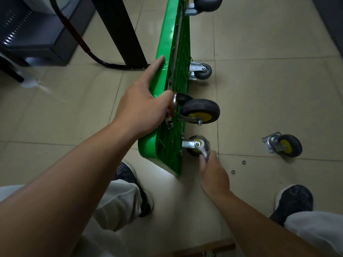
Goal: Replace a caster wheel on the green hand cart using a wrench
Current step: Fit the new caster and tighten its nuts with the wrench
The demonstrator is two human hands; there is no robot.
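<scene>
Work looks well past halfway, to my eye. From the head view, the green hand cart [172, 52] stands tipped on its long edge on the floor [259, 99], with its ribbed underside turned to the person's right. A loose caster wheel [285, 145] lies on the tiles well apart from the cart, plate and all; I take it for the one that was taken off, though nothing here proves it. At the cart's near corner another caster wheel [193, 154] sits in place, blurred and with a sheen on it. Two small rings [243, 162], washers or nuts, lie on the tiles between the cart and the loose wheel. So I would judge the fastening unfinished: tightening remains, perhaps with that hardware to fit, and then the cart must be set back on its wheels.

The left hand [141, 106] reaches forward with the arm stretched out and straddles the cart's upper rim. Its grip clasps that edge, the index finger long and straight along the deck side and the thumb hooked over beside the plate of a larger caster [200, 111]. The right hand [213, 173] is low and close to the body. Its grip is wrapped round the handle of the wrench [202, 152], whose head rests against the metal bracket of the near caster. Which fastener it bites I cannot tell through the blur.
</scene>
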